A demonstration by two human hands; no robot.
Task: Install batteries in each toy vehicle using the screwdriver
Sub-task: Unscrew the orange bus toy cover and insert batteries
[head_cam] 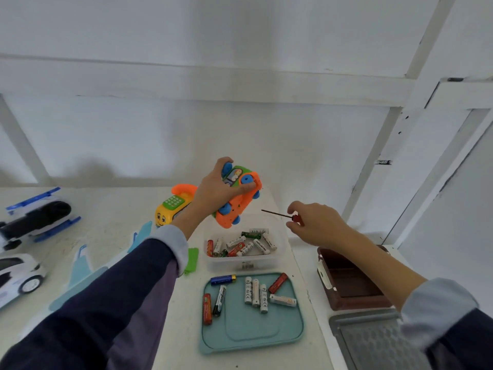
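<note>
My left hand [217,189] grips an orange toy car [237,201] with blue wheels, lifted above the table and tipped so its underside faces right. My right hand [317,222] pinches the red handle of a small screwdriver [282,215], whose thin shaft points left toward the car without touching it. Under both, a clear tub [246,263] holds several batteries. In front of it a teal lid [252,332] carries several more batteries [254,292]. A flat green piece [192,260] lies beside the tub, left of it.
A yellow toy phone-bus [170,209] with an orange handset stands behind my left wrist. A blue-and-white toy vehicle [37,214] and a white toy car [18,276] sit at the far left. An open brown box [352,279] and a grey lid [373,340] lie to the right.
</note>
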